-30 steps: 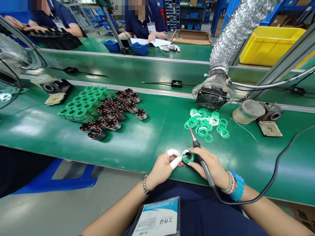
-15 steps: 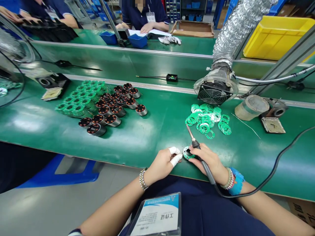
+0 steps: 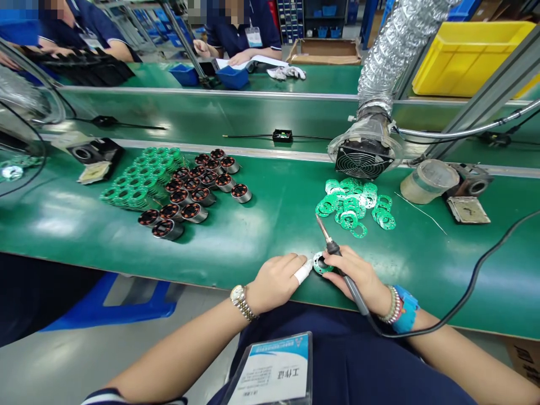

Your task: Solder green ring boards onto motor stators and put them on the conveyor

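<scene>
Along the green surface's point(image 3: 253, 236) near edge, my right hand's point(image 3: 366, 281) fingers hold a soldering iron point(image 3: 333, 247) and brace a ring board point(image 3: 316, 264); my left hand point(image 3: 273, 282) meets its left rim, grip unclear, so any next move calls for steadiness.

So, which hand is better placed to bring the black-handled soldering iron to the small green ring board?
Probably the right hand: it holds the soldering iron. The left hand, near the ring board, shows no tool.

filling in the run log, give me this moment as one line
left hand: at green ring | right hand: holding soldering iron, fingers on ring | loose rings: piled by fan | motor parts: grouped at left
</scene>
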`<state>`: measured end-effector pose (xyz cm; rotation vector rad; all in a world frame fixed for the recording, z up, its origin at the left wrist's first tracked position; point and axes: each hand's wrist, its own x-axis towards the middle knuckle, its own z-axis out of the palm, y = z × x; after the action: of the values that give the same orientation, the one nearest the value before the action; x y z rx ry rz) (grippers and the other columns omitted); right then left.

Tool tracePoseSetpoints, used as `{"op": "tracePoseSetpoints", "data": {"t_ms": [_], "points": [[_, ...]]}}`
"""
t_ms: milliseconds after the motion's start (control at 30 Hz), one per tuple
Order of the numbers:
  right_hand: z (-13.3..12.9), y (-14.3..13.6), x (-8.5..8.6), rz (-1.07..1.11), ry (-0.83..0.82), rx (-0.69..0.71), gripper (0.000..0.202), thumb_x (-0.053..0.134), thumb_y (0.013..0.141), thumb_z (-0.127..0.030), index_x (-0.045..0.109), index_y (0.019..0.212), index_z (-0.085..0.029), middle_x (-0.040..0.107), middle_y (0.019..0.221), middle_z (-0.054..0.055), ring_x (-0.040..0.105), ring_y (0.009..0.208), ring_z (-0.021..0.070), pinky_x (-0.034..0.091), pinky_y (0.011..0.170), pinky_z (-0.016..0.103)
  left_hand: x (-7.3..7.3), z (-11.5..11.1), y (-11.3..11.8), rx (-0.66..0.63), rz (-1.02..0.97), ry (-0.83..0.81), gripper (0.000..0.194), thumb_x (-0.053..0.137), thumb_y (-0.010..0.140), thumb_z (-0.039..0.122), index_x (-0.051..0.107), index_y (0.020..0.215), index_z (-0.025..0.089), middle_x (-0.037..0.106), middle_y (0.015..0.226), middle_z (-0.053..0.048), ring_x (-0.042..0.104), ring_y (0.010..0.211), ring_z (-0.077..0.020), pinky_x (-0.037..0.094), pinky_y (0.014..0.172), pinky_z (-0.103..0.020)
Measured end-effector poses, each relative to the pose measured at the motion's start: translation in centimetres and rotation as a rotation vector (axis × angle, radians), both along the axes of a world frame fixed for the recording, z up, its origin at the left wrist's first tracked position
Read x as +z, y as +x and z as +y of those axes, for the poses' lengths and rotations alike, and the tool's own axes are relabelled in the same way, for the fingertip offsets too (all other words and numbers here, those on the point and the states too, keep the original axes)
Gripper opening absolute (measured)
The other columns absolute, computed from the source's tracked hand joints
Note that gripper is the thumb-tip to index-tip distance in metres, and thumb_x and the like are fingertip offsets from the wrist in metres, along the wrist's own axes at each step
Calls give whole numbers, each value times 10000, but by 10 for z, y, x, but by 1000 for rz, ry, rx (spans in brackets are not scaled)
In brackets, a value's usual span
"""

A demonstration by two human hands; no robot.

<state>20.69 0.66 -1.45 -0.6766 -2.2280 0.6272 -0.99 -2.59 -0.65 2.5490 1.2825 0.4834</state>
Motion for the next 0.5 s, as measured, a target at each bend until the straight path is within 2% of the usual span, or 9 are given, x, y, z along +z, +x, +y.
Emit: {"op": "tracePoseSetpoints", "data": {"t_ms": [67, 133, 267, 300, 333, 367, 500], "points": [[0, 0, 1, 1, 4, 1, 240, 554, 840, -161, 515, 1071, -212, 632, 954, 79, 576, 960, 200, 513, 825, 374, 4, 3, 2, 24, -55, -75, 226, 405, 862, 182, 611, 948, 148, 650, 942, -122, 590, 800, -199, 481, 687, -305], [0, 0, 1, 1, 7, -2, 236, 552, 840, -162, 517, 1068, -212, 633, 944, 79, 579, 957, 201, 516, 819, 372, 7, 6, 7, 89, -168, -244, 187, 425, 848, 203, 607, 850, 160, 637, 860, -93, 580, 746, -174, 476, 675, -284], [0, -1, 1, 4, 11, -9, 234, 556, 837, -159, 520, 1062, -209, 633, 935, 79, 580, 952, 201, 519, 812, 366, 11, 10, 20, 277, -555, -857, 262, 356, 867, 284, 502, 687, 161, 518, 584, -4, 521, 505, -115, 435, 462, -213], [0, -1, 1, 4, 12, -10, 232, 557, 836, -159, 520, 1060, -208, 632, 935, 80, 579, 950, 200, 519, 811, 366, 11, 10, 22, 311, -611, -953, 281, 338, 872, 302, 492, 684, 161, 500, 559, 4, 509, 473, -113, 417, 424, -207], [0, 0, 1, 2, 10, -9, 232, 558, 836, -158, 520, 1060, -205, 631, 939, 82, 577, 951, 201, 518, 812, 366, 11, 9, 22, 332, -618, -968, 288, 339, 875, 318, 504, 702, 157, 508, 565, 1, 513, 472, -116, 417, 418, -211], [0, 0, 1, 2, 8, -6, 233, 559, 836, -158, 519, 1061, -203, 630, 945, 85, 575, 954, 201, 517, 814, 368, 11, 8, 21, 341, -576, -895, 281, 361, 872, 331, 533, 742, 151, 534, 598, -12, 528, 500, -123, 433, 442, -222], [0, 0, 0, 3, 2, -4, 242, 555, 838, -162, 517, 1073, -205, 627, 959, 85, 573, 956, 199, 515, 818, 369, 8, -1, 7, 212, -208, -293, 241, 476, 855, 308, 593, 1019, 177, 630, 913, -81, 587, 765, -168, 483, 697, -281]]}}
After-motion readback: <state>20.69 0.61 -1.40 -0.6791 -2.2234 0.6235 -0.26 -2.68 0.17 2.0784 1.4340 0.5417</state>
